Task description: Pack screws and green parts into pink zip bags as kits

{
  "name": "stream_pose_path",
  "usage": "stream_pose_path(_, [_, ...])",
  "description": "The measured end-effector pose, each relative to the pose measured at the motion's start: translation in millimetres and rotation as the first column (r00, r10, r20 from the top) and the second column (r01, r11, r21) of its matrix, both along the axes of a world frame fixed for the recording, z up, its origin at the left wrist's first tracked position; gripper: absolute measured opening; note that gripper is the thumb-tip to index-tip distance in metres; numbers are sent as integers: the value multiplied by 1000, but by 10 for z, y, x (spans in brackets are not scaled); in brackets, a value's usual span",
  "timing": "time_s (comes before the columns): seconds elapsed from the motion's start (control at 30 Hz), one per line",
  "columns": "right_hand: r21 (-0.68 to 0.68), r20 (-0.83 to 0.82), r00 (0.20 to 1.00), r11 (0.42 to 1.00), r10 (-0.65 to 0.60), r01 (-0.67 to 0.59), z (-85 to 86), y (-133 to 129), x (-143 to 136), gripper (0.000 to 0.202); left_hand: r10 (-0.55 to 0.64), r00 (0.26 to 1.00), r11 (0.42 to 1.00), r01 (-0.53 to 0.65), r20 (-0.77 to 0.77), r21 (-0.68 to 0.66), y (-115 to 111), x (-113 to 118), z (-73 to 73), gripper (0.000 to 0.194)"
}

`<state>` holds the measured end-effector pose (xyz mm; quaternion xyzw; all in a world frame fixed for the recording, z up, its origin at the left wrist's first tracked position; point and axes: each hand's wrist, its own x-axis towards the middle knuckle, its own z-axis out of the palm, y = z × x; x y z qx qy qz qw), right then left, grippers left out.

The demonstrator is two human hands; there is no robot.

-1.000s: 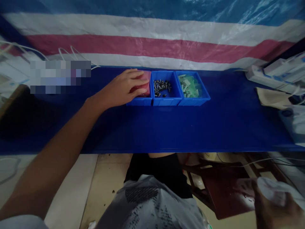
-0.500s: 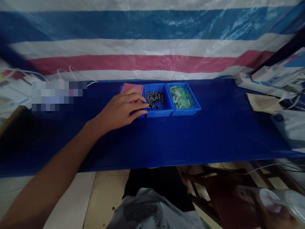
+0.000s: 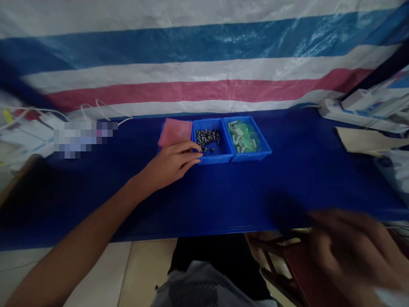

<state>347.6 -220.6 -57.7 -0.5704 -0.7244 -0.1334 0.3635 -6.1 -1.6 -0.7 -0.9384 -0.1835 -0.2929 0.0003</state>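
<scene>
My left hand (image 3: 175, 163) rests at the front of the blue bins, its fingers stretched out and slightly apart. Its fingertips reach over the front left corner of the middle bin (image 3: 217, 159), beside small black and silver screw-like pieces (image 3: 208, 136). Partly behind this hand, the left bin (image 3: 162, 127) has a pink sheet or bag (image 3: 175, 131) in it. White pieces with green plastic (image 3: 244, 135) lie in the right bin (image 3: 252, 157). My right hand (image 3: 354, 251) is over the table's front edge at lower right, smeared by motion; I cannot see what it holds, if anything.
Power strips and white cables (image 3: 354, 115) are at the right, near a tan piece of card or paper (image 3: 367, 140). More cables and white items (image 3: 32, 132) stand at the left. A striped plastic sheet (image 3: 204, 68) hangs behind the blue table (image 3: 217, 200). A dark red chair (image 3: 306, 273) is below.
My right hand has risen from low right, where it was by a white and clear object, toward the table edge. My left hand stays at the bins. The view has shifted slightly.
</scene>
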Motion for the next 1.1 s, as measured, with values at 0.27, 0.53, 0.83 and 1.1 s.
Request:
stream_pose_path(0.27, [-260, 77, 718, 709, 692, -656, 685, 2028, -427, 27, -3, 999, 999, 0, 44, 53, 18, 10, -27, 17])
stream_pose_path(0.53, [-211, 36, 693, 683, 720, -699, 537, 2047, -387, 27, 21, 999, 991, -25, 28, 131, 19, -16, -67, 14])
stream_pose_path(0.83, [-443, -65, 740, 645, 670, -623, 773, 1324, -100, 31, 26, 1000, 990, -27, 3, 141, 34, -15, -55, 17])
stream_pose_path(1.1, [-495, 119, 777, 715, 618, -494, 434, 768, 159, 58, 28, 1000, 981, -30, 13, 189, 29, 26, -27, 12])
